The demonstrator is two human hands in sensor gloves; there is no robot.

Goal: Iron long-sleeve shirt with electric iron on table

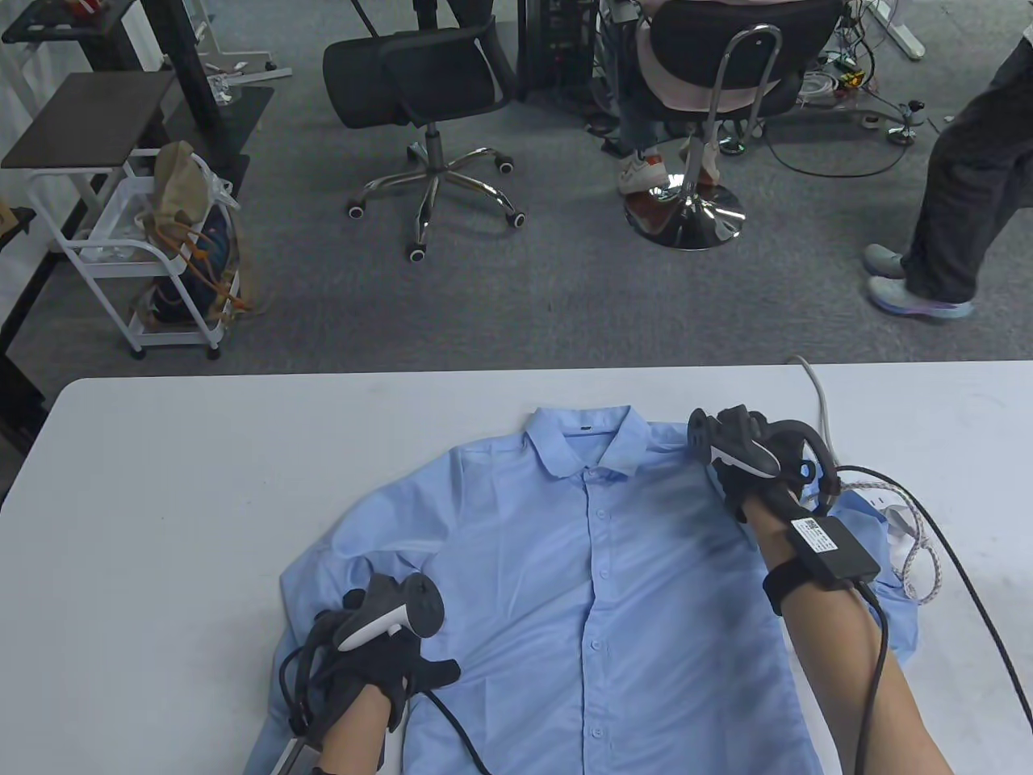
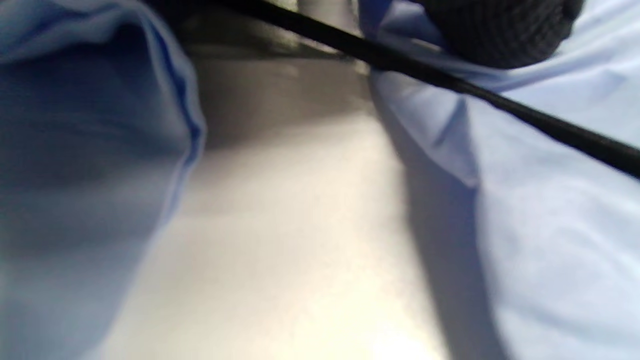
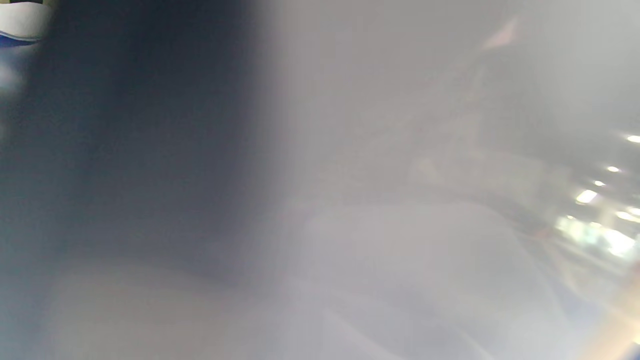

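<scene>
Currently, your white rectangular table point(image 1: 202, 484) carries the light blue long-sleeve button shirt point(image 1: 597, 581), laid flat front-up with the collar toward the far edge and the button placket running down the middle.

Your right forearm crosses the shirt's right side. Your right hand point(image 1: 746, 460), in a black sensor glove, sits at the shirt's right shoulder, just beside the collar. Tracker and glove cover the fingers, so you cannot tell whether they grip anything; a dark curved handle shows just beside the hand. The electric iron itself cannot be made out for certain. The right wrist view is blurred beyond use.

Your left hand point(image 1: 375, 654), also in a black glove, rests palm-down on the shirt's left side near the lower sleeve, thumb spread out, fingers lying flat on the cloth. The left wrist view shows a gloved fingertip pressing on blue fabric.

A thin braided white cord point(image 1: 916, 549) loops on the table just right of the shirt.
</scene>
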